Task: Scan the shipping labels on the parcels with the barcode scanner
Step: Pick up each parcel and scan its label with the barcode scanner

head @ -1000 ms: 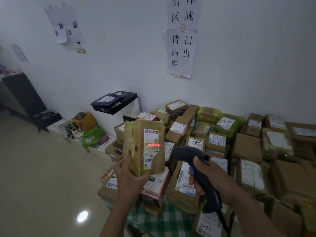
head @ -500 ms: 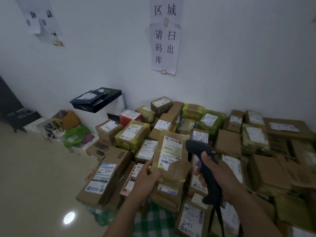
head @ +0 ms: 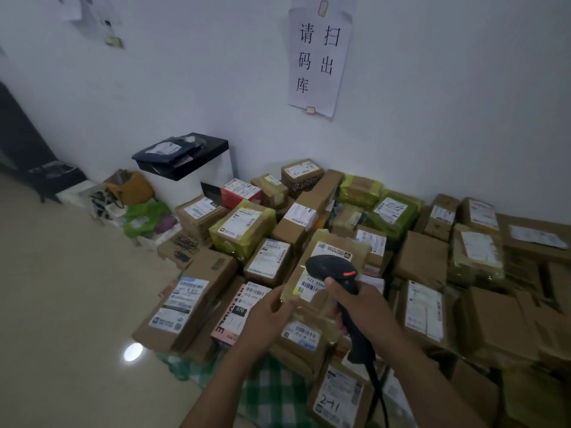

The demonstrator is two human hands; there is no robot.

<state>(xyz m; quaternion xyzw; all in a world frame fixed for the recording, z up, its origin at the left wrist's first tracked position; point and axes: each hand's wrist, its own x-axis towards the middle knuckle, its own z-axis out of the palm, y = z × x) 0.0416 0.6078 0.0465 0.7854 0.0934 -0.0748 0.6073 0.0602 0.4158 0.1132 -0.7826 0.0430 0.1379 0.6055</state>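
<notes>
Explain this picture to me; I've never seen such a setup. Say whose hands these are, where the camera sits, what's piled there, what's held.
There is no machine here: one camera worn on a person's head looks forward and down, so both arms at the bottom are the wearer's own. The right hand grips a black barcode scanner by its handle, cable trailing down. The left hand holds the near corner of a tape-wrapped parcel, white label up, with the scanner's head overlapping it in the picture. Around lies a pile of parcels, mostly brown boxes with shipping labels, against a white wall bearing a paper sign. A green checked cloth shows beneath the nearest boxes.
</notes>
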